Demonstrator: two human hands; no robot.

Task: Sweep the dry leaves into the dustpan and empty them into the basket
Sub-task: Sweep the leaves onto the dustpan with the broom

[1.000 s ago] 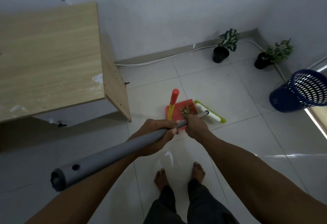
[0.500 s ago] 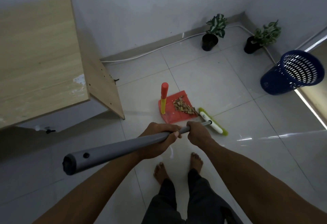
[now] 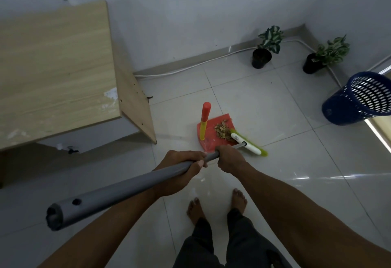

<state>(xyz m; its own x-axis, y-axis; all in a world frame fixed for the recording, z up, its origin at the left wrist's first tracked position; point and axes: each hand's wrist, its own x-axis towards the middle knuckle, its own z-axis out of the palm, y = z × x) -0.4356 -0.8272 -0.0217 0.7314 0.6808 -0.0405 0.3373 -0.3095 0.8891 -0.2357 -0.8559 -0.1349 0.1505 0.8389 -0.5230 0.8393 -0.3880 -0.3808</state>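
A red dustpan (image 3: 208, 143) with an upright red and yellow handle (image 3: 204, 120) lies on the tiled floor ahead of me. A small pile of dry leaves (image 3: 222, 131) sits inside it. The white and green broom head (image 3: 247, 144) rests against the pan's right edge, touching the leaves. Both hands grip the grey broom pole (image 3: 118, 192): my left hand (image 3: 179, 171) higher up, my right hand (image 3: 229, 158) lower, near the head. A dark blue mesh basket (image 3: 357, 98) stands at the far right.
A wooden table (image 3: 57, 66) fills the left side. Two potted plants (image 3: 265, 46) (image 3: 325, 52) stand by the back wall, with a white cable (image 3: 190, 65) along the skirting. My bare feet (image 3: 218, 204) are just behind the dustpan.
The broom head has moved back against the dustpan's right edge, pushing the leaves further in. Both hands keep their grip on the pole.
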